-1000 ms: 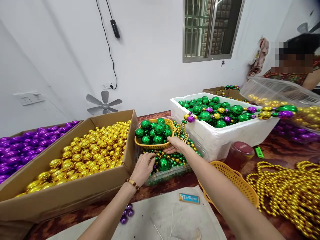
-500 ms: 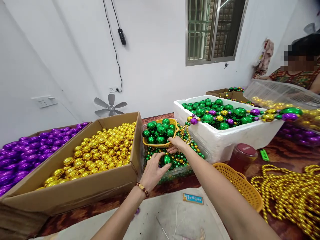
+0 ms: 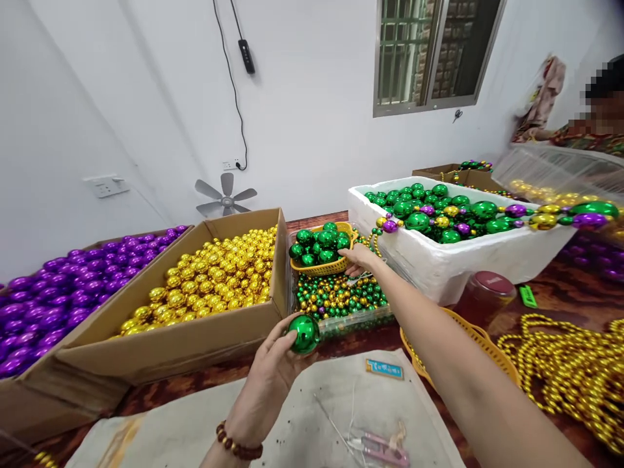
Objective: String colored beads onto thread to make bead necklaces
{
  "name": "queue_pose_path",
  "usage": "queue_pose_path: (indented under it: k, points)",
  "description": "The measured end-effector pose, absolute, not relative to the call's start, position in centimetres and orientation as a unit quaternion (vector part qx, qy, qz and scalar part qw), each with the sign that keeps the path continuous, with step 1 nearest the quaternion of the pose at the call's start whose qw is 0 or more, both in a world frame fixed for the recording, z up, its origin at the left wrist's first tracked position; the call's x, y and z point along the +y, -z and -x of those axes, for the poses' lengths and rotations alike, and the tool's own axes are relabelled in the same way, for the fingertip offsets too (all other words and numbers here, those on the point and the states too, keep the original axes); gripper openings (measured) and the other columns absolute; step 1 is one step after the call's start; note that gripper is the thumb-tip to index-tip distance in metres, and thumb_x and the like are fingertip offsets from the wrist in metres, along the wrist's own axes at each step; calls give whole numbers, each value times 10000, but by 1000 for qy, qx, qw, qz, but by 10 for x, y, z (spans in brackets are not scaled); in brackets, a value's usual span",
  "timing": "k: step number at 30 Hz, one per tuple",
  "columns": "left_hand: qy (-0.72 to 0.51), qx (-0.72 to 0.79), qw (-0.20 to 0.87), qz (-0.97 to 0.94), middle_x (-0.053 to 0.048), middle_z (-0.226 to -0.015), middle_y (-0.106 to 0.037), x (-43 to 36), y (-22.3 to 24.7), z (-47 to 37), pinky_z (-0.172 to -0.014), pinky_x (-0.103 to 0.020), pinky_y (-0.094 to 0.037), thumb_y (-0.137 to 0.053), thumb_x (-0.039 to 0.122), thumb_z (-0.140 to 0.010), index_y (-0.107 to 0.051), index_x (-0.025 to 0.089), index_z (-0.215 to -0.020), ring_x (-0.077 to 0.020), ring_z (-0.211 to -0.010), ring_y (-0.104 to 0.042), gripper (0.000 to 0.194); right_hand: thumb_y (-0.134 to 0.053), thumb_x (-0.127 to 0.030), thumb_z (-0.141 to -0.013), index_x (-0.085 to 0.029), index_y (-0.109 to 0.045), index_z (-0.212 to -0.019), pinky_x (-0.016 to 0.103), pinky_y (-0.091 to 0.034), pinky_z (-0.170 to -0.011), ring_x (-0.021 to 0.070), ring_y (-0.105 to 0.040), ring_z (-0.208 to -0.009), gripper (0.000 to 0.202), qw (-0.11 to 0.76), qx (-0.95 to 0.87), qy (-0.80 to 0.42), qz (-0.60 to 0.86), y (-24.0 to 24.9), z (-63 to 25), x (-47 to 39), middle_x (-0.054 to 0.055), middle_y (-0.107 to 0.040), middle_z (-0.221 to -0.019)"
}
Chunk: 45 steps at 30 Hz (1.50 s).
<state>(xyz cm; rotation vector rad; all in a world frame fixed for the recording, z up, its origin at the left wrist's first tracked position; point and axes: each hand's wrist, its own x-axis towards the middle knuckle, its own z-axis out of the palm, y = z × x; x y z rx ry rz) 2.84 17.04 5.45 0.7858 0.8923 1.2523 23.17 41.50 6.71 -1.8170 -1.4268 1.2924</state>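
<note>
My left hand [image 3: 277, 364] grips one large shiny green ball [image 3: 304, 334] between thumb and fingers, above the near edge of a clear plastic tray [image 3: 336, 323]. Small green, gold and purple beads [image 3: 336, 294] fill that tray. On its far part sits a small yellow basket [image 3: 325, 268] of large green balls [image 3: 325, 240]. My right hand [image 3: 361, 258] reaches to the basket's right edge and appears closed on it, with fingertips close to the balls. Part of that grip is hidden. A white string [image 3: 361, 279] shows just below the right hand.
Cardboard boxes of gold balls [image 3: 209, 279] and purple balls [image 3: 63, 292] stand left. A white foam box [image 3: 433, 266] of green balls stands right, a bead strand across it. Nearer are a yellow basket [image 3: 492, 357], gold bead strands [image 3: 570, 377] and pink snips [image 3: 385, 448]. A person [image 3: 595, 130] sits far right.
My left hand has drawn back toward me and down from the bead tray, with the green ball in it. My right hand stays at the basket's edge. The view has shifted slightly.
</note>
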Motion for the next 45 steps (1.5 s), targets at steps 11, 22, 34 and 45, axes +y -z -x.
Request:
queue_pose_path:
  k: [11, 22, 34, 45]
  points:
    - [-527, 373, 717, -264, -74, -1210, -646, 128, -31, -14, -964, -459, -478, -545, 359, -892, -634, 235, -1113, -260, -1117, -599, 268, -380, -360, -982, -188, -603, -1129, 255, -489, -670, 199, -670, -859, 317, 252, -701, -292, 600, -64, -270, 262, 61, -677, -976]
    - [-570, 420, 685, -171, -65, -1168, -642, 68, 0, 11, -748, -300, -556, -619, 342, -866, -661, 217, -1045, -197, -976, -625, 223, -609, -269, -880, -175, -697, -879, 325, -496, -735, 186, -666, -784, 129, -32, -790, -300, 534, 37, -249, 107, 14, -710, -803]
    - [-614, 454, 628, -149, -71, -1099, -694, 15, -4, 72, -884, -410, -532, -719, 380, -765, -678, 198, -984, -288, -1074, -626, 287, -581, -319, -938, -144, -626, -1079, 451, -490, -899, 225, -618, -1010, 230, -154, -770, -201, 586, 43, -217, 94, 74, -642, -1110]
    - [-547, 575, 418, -442, -56, -1247, -579, -12, 8, 89, -894, -309, -473, -735, 348, -743, -495, 280, -1316, -216, -1061, -579, 624, -524, -295, -974, -125, -613, -992, 275, -533, -619, 107, -622, -591, 193, -97, -753, -283, 587, 44, -234, 94, -2, -666, -805]
